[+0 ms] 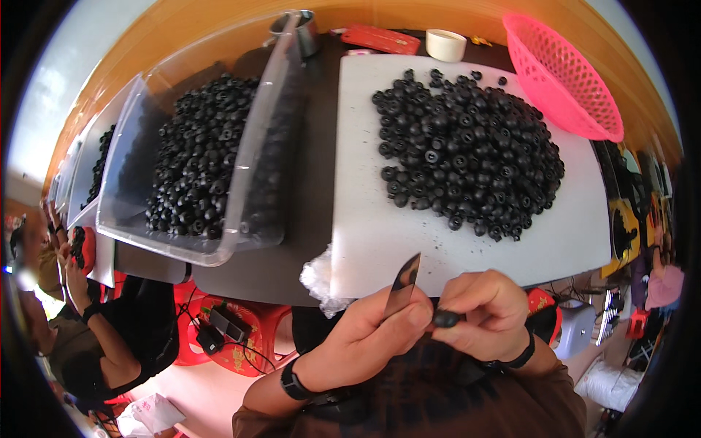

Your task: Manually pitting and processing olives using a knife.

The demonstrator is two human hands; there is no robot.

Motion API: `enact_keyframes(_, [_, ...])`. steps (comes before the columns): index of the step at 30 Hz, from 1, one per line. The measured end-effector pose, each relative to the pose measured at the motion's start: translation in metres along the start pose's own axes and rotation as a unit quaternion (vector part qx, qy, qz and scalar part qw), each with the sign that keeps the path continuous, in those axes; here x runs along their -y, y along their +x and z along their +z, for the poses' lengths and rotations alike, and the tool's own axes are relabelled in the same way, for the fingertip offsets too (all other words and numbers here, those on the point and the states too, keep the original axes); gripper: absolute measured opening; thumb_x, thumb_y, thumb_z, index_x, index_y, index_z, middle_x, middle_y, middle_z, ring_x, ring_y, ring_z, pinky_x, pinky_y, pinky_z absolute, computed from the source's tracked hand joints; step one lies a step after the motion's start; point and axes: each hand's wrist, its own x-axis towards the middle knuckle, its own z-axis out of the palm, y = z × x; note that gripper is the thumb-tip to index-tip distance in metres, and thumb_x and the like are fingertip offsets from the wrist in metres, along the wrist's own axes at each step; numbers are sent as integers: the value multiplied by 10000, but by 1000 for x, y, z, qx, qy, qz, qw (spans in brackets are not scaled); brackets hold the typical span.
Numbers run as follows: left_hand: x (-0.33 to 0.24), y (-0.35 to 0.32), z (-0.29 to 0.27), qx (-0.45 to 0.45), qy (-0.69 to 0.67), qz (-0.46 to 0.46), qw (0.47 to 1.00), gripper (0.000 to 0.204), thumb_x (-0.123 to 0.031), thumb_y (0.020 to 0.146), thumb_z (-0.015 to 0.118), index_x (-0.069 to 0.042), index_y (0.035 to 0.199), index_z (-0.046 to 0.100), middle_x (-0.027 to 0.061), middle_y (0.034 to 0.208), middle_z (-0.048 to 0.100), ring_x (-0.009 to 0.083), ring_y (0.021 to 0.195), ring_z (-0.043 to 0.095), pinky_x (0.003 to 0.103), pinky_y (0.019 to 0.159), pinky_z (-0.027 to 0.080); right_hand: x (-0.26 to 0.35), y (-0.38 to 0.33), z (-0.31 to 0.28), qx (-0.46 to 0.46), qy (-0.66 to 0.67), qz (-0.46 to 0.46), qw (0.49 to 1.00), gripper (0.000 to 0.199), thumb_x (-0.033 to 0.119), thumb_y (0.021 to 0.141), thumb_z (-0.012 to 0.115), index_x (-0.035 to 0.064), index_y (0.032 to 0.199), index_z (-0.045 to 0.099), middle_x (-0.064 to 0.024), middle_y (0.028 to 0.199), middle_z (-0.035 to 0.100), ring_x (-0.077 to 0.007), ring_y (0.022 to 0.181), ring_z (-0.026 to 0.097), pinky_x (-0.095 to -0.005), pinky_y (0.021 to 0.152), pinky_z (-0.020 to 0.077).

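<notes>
My left hand (374, 334) is closed around a small knife (402, 289), its blade sticking up past the thumb toward the white board. Pinched between the thumb and fingers of my right hand (491, 310) is a small black rounded part (446, 318), held close to the left thumb. Both hands hover just off the near edge of the white board (359, 197). On that board lies a big heap of similar black parts (467, 157), several showing round holes. The knife's handle is hidden in my grip.
A clear plastic bin (235, 175) full of black parts stands left of the board. A pink basket (558, 80), white cup (445, 46), red flat case (380, 39) and metal mug (306, 33) line the back. Crumpled clear plastic (321, 283) touches the board. A co-worker's hand (76, 285) shows at left.
</notes>
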Motion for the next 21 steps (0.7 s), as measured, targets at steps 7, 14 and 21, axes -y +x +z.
enact_keyframes(7, [23, 2, -10, -129, -208, -11, 970, 185, -226, 938, 440, -59, 877, 493, -42, 627, 372, 45, 498, 296, 197, 441, 248, 28, 103, 41, -8, -91, 17, 996, 275, 46, 783, 635, -12, 1015, 499, -35, 805, 560, -44, 647, 485, -203, 575, 412])
enact_keyframes(14, [16, -15, -16, -165, -193, 21, 967, 159, -187, 922, 455, -50, 849, 489, -26, 595, 369, 60, 465, 297, 210, 431, 260, 37, 127, 59, 4, -182, -98, 978, 485, 48, 753, 658, 10, 1195, 461, -64, 947, 577, -50, 644, 487, -181, 600, 422])
enact_keyframes(21, [19, -4, -19, -189, -150, -21, 970, 202, -216, 907, 458, -73, 765, 443, 1, 586, 349, 86, 457, 315, 226, 420, 265, 5, 24, -31, -130, -297, 55, 944, 182, 49, 787, 628, 8, 957, 579, -48, 764, 566, -83, 600, 499, -213, 542, 414])
